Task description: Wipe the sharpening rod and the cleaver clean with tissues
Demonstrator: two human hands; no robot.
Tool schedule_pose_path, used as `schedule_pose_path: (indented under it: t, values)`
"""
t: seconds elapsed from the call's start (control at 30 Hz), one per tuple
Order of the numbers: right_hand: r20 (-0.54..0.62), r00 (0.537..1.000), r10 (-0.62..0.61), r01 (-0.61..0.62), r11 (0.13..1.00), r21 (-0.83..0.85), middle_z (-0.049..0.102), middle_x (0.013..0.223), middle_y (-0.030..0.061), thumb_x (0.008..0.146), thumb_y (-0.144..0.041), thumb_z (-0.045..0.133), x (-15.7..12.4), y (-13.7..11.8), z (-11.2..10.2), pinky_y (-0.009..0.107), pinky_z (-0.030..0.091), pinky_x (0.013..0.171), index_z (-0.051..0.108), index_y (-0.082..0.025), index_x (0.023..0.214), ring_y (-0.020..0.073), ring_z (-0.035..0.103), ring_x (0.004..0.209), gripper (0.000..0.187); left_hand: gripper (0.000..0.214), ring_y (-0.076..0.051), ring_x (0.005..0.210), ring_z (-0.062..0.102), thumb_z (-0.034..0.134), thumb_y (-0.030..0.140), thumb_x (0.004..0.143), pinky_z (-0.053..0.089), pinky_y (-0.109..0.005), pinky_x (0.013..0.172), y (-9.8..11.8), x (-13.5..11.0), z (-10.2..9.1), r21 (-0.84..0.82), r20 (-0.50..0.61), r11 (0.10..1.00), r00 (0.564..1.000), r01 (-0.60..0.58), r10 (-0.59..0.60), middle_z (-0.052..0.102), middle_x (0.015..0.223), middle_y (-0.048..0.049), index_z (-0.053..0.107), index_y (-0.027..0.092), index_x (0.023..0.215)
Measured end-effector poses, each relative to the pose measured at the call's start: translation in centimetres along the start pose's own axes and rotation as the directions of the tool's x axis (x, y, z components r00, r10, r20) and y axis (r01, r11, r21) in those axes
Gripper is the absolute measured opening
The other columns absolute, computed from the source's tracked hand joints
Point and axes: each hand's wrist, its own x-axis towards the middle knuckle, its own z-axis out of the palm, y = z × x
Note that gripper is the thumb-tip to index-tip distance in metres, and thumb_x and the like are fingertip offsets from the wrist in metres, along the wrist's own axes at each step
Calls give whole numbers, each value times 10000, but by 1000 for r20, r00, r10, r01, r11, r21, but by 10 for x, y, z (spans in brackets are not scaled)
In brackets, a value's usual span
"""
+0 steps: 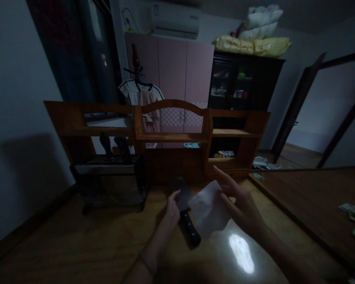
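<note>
A cleaver (182, 200) with a broad dark blade and a black riveted handle is over the wooden desk (112, 244), its handle toward me. My left hand (173, 209) is closed at the blade's left edge near the handle, with the thumb on the blade. In my right hand (239, 201) a white tissue (210, 209) is pinched, with the index finger stretched out. The tissue hangs just right of the blade and handle. Whether it touches the cleaver I cannot tell.
A knife block (109, 187) with black-handled knives (122, 150) stands at the left. Behind it runs a wooden shelf unit (174, 137) along the desk's back. A raised ledge (284, 205) borders the right side. Light reflects off the desk at the lower right.
</note>
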Motion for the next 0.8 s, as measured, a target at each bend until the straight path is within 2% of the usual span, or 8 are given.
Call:
schedule_pose_path:
  t: [0.13, 0.2, 0.33, 0.43, 0.57, 0.67, 0.73, 0.8]
  values:
    - [-7, 992, 124, -124, 983, -132, 734, 848, 62, 910, -294, 472, 12, 81, -3, 250, 506, 624, 676, -155, 1127, 215, 695, 752, 328, 183, -205, 610, 653, 624, 273, 801, 541, -346, 622, 3, -1, 5, 15, 8, 998, 998, 58, -58, 681, 741, -73, 639, 113, 887]
    - [8, 991, 134, -130, 973, -193, 723, 750, 60, 927, -335, 452, 14, 112, 1, 249, 481, 560, 710, -155, 947, 214, 687, 655, 315, 178, -207, 594, 656, 627, 273, 786, 540, -339, 607, 4, -2, 7, 16, -9, 998, 998, 60, -60, 686, 720, -70, 633, 121, 879]
    - [-13, 1000, 27, -29, 981, -193, 732, 795, 61, 944, -321, 449, 12, 145, 33, 245, 493, 561, 675, -176, 1028, 203, 699, 654, 282, 161, -203, 632, 675, 615, 243, 780, 544, -320, 648, 5, -4, 10, 4, -42, 999, 998, 50, -50, 708, 759, -87, 635, 118, 879]
    - [31, 983, -180, 182, 970, -162, 745, 943, 97, 957, -247, 428, 3, 154, 68, 277, 536, 650, 639, -195, 1162, 215, 719, 771, 298, 172, -203, 653, 679, 605, 245, 785, 545, -320, 683, 5, -6, 10, -8, -42, 998, 997, 57, -57, 719, 788, -99, 643, 109, 882]
    - [273, 893, -357, 377, 926, -26, 697, 1159, 116, 969, -153, 385, -16, 149, 95, 330, 553, 820, 479, -237, 1379, 211, 697, 978, 429, 184, -187, 604, 660, 624, 271, 776, 530, -290, 648, 6, -12, 10, -18, -41, 996, 995, 91, -92, 710, 732, -88, 656, 104, 848]
    - [393, 823, -411, 412, 907, 85, 684, 1189, 109, 951, -119, 398, -28, 137, 99, 327, 558, 844, 410, -242, 1433, 195, 687, 1010, 497, 206, -194, 568, 646, 644, 302, 762, 521, -296, 613, 8, -15, 9, -18, -26, 990, 990, 138, -138, 696, 687, -87, 656, 105, 820]
    - [465, 816, -343, 342, 935, 89, 698, 1155, 107, 943, -118, 410, -33, 126, 98, 316, 572, 815, 432, -244, 1421, 187, 704, 952, 495, 204, -187, 532, 630, 642, 314, 762, 511, -294, 588, 9, -16, 8, -12, -19, 986, 986, 163, -164, 681, 654, -78, 649, 113, 794]
    - [498, 802, -329, 329, 940, 91, 633, 1285, 117, 941, -127, 421, -36, 115, 97, 366, 539, 922, 491, -254, 1384, 217, 651, 1103, 467, 208, -183, 501, 612, 637, 330, 763, 498, -291, 557, 10, -15, 8, 3, -18, 982, 982, 187, -187, 669, 629, -71, 640, 123, 775]
